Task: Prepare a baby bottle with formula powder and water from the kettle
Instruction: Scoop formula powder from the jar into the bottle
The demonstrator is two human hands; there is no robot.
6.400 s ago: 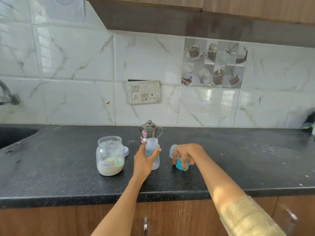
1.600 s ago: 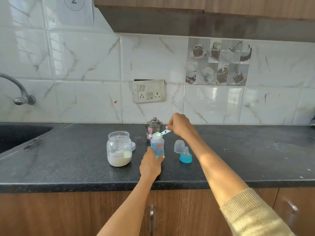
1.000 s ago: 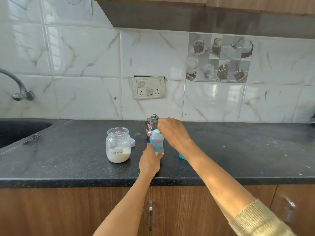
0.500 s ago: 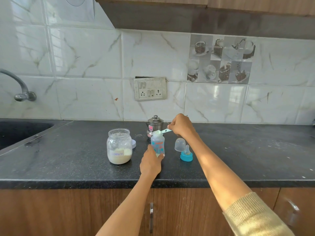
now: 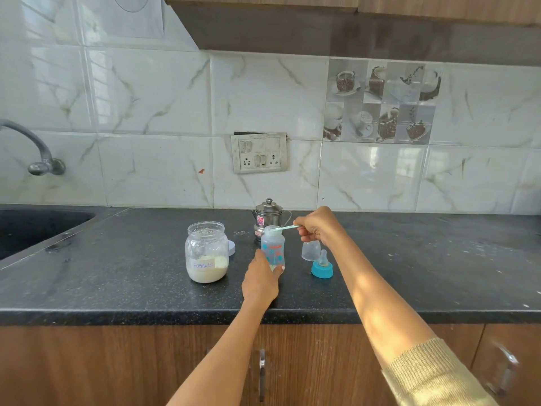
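A small clear baby bottle point(image 5: 272, 247) with blue and red print stands open on the black counter point(image 5: 117, 276). My left hand point(image 5: 261, 279) grips its base. My right hand point(image 5: 317, 226) holds a light blue scoop point(image 5: 288, 227) level over the bottle's mouth. An open glass jar point(image 5: 207, 252) labelled "Formula", about a third full of white powder, stands to the left. A small steel kettle point(image 5: 268, 218) with a lid sits just behind the bottle. The blue nipple ring point(image 5: 322, 268) and clear cap point(image 5: 311, 250) lie to the right.
The jar's white lid point(image 5: 232, 248) lies behind the jar. A dark sink point(image 5: 32, 230) and tap point(image 5: 35, 153) are at far left. A switch plate point(image 5: 259, 152) is on the tiled wall. Cabinet doors with handles point(image 5: 262, 373) run below the counter edge.
A second ago my right hand was right above the bottle's mouth; it has since drawn back to the right, holding the scoop flat over the opening. My left hand has stayed on the bottle.
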